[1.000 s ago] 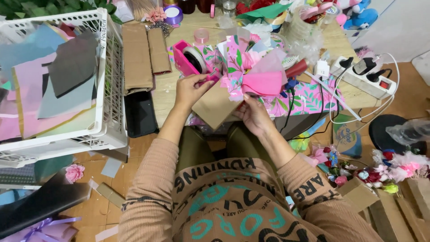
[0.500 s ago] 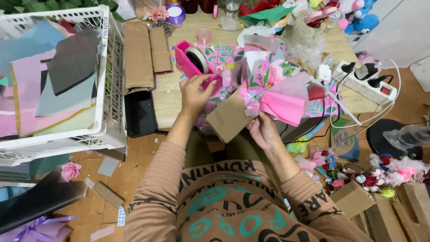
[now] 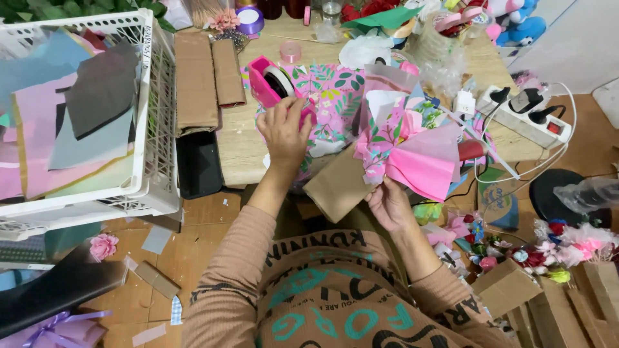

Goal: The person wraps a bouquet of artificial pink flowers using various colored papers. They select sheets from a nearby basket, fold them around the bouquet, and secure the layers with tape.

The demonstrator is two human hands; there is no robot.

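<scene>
Pink wrapping dominates the low table [image 3: 238, 151]. Right hand [image 3: 389, 205] grips a small paper bouquet [image 3: 403, 151] at its gathered neck, fingers curled tight around it, thumb on top; held there, likely because that is where the pleats and the brown kraft cone [image 3: 338, 187] meet and would spring loose. Bouquet sits lifted above the table's near edge, fan pointing right. Left hand [image 3: 284, 129] lies on the floral sheet beside the pink tape dispenser [image 3: 274, 84], fingers bent together at its tape end; whether tape is pinched cannot be told. White crate [image 3: 158, 129] of paper sheets stands at left.
</scene>
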